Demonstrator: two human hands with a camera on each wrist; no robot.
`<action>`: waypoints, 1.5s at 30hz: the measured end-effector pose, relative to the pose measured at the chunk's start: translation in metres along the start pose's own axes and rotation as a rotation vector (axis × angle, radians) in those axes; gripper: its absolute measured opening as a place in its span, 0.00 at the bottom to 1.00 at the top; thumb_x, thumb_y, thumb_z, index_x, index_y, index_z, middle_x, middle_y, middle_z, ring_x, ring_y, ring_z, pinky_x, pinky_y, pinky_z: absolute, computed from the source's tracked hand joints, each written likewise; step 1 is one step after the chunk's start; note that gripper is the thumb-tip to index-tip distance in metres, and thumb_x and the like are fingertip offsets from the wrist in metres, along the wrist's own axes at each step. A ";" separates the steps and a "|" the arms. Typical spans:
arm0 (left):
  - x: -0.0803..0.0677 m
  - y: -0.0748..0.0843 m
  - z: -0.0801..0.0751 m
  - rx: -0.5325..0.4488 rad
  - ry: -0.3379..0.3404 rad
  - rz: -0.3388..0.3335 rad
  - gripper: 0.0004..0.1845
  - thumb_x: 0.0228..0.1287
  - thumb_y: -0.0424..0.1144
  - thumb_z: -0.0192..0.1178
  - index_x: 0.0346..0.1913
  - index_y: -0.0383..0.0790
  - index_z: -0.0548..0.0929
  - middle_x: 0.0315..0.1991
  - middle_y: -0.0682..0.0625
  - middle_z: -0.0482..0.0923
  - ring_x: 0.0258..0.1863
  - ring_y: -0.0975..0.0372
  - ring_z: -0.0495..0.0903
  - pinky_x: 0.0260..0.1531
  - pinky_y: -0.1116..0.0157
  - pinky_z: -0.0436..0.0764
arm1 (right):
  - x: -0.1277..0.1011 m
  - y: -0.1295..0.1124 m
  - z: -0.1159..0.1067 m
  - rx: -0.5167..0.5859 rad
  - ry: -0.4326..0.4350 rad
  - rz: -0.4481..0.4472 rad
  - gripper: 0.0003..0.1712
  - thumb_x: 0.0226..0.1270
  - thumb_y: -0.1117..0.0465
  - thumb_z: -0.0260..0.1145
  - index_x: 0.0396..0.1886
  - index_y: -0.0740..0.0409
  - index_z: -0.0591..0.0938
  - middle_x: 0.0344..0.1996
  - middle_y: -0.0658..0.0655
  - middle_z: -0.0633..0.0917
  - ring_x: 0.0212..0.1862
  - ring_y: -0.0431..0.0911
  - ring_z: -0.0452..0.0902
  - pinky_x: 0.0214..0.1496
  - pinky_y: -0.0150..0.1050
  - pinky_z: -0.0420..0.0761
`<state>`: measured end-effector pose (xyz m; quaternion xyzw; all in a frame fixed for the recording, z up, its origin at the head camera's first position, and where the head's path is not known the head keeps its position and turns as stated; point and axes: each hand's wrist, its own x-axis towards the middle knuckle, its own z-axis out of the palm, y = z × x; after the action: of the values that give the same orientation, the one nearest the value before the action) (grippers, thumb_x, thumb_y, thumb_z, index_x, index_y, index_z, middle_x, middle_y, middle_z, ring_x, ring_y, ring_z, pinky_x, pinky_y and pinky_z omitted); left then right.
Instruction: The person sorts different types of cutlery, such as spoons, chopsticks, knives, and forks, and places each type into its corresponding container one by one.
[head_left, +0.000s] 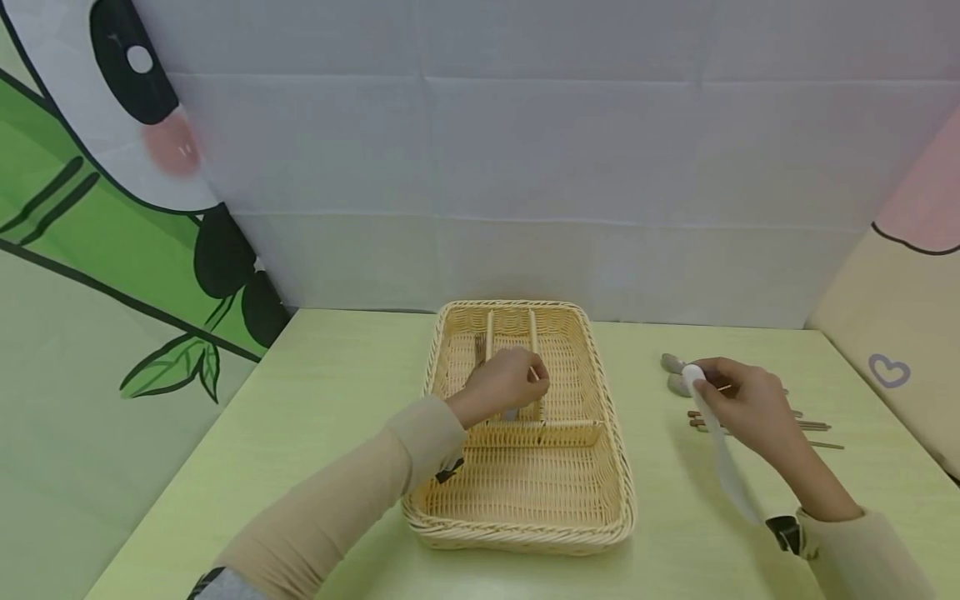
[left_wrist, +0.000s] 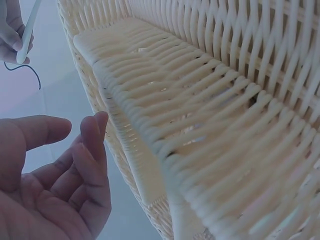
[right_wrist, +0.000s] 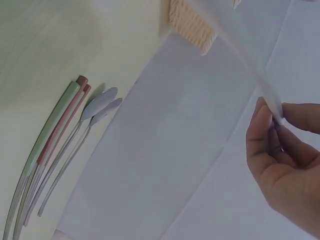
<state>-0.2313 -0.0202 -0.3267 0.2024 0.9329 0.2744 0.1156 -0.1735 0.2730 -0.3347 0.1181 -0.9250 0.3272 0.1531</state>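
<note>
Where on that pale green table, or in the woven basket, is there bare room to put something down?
The basket's wide near compartment is bare, and so is the pale green table left of the basket. The left hand fills the divided far compartments. Right of the basket it is crowded: the right hand pinches a white utensil beside spoons and coloured sticks.

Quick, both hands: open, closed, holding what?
Left hand: open, fingers relaxed, over the basket.
Right hand: pinching a white knife.
</note>
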 end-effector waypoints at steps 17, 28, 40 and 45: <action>0.002 0.021 0.015 -0.126 -0.039 0.147 0.07 0.64 0.39 0.54 0.37 0.40 0.82 0.29 0.54 0.80 0.24 0.68 0.74 0.37 0.69 0.75 | 0.012 -0.022 0.004 0.219 0.133 0.048 0.14 0.63 0.64 0.60 0.46 0.68 0.79 0.28 0.37 0.80 0.30 0.24 0.76 0.30 0.22 0.76; 0.005 0.033 0.025 -0.185 -0.090 0.163 0.07 0.63 0.39 0.57 0.37 0.42 0.82 0.30 0.56 0.81 0.29 0.70 0.77 0.33 0.75 0.75 | 0.021 -0.036 0.010 0.293 0.191 0.088 0.14 0.63 0.64 0.60 0.45 0.68 0.80 0.26 0.35 0.78 0.29 0.28 0.76 0.31 0.20 0.75; 0.005 0.042 0.039 -0.311 -0.176 0.254 0.11 0.66 0.43 0.53 0.41 0.42 0.81 0.33 0.53 0.85 0.32 0.72 0.80 0.34 0.77 0.75 | 0.026 -0.049 0.018 0.415 0.256 0.187 0.15 0.64 0.63 0.59 0.45 0.70 0.77 0.26 0.38 0.77 0.28 0.32 0.76 0.31 0.22 0.76; 0.005 0.044 0.042 -0.340 -0.193 0.245 0.13 0.66 0.44 0.53 0.44 0.40 0.81 0.31 0.51 0.85 0.32 0.67 0.82 0.30 0.76 0.75 | 0.027 -0.051 0.020 0.560 0.294 0.202 0.11 0.62 0.66 0.60 0.42 0.69 0.77 0.26 0.44 0.79 0.26 0.33 0.76 0.30 0.22 0.77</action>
<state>-0.2078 0.0353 -0.3366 0.3173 0.8264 0.4187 0.2027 -0.1868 0.2178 -0.3108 0.0148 -0.7742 0.5956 0.2136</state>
